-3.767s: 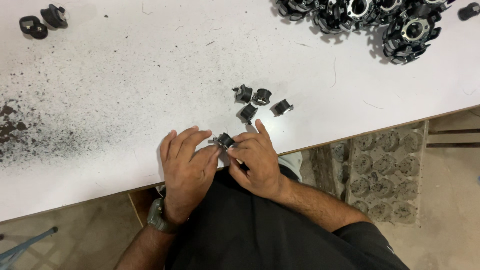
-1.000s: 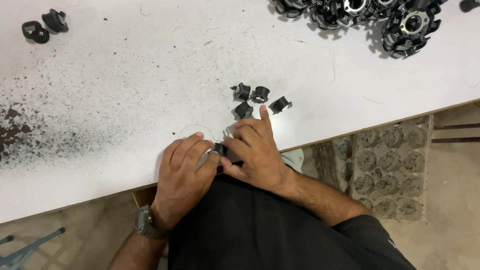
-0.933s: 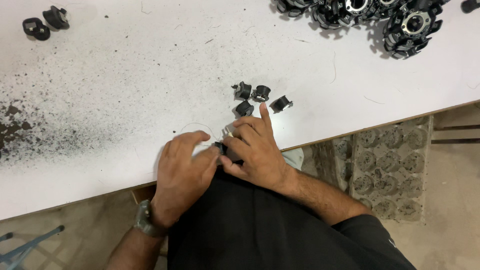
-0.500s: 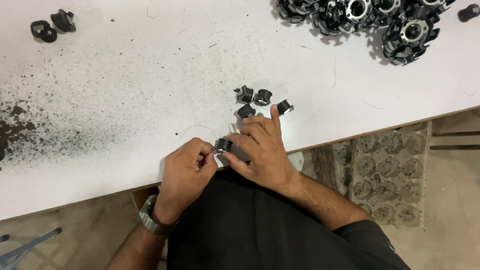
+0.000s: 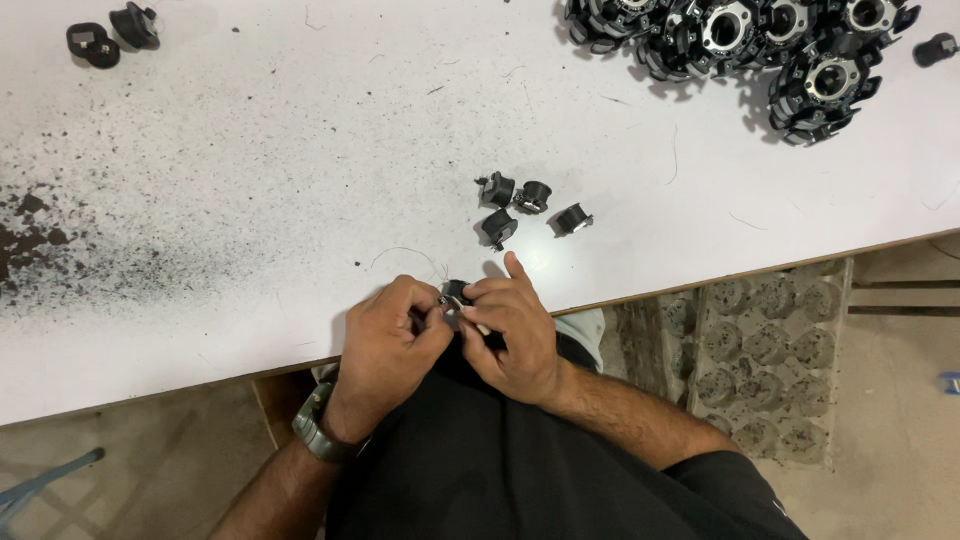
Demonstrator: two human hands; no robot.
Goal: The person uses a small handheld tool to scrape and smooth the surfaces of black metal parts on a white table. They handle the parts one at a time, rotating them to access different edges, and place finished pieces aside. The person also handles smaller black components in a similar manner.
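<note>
Head view, nearest part first: a dark shirt (image 5: 520, 450) fills the bottom of the frame, and a grey wristwatch (image 5: 318, 438) is seen on the left wrist at lower left of centre. Just above, at the near edge of the white table (image 5: 250, 230), the left hand (image 5: 385, 345) and the right hand (image 5: 510, 335) are brought together around a small black part (image 5: 455, 297). The part is pinched between the fingertips of both hands, so both hands are closed on it; it lies between them, at the top of the grip, a little closer to the right hand's thumb and forefinger. Its long axis cannot be told, since most of it is covered by fingers. A thin wire (image 5: 405, 255) is seen curling on the table just above the left hand.

Further up, right of centre, four loose black parts (image 5: 525, 205) are laid close together, nearer to the right hand than to the left. Black dust (image 5: 60, 240) is spread over the left of the table. At the upper left, two more black pieces (image 5: 112, 32) are set side by side. At the upper right, a heap of black toothed rings (image 5: 750, 40) is piled against the far edge
</note>
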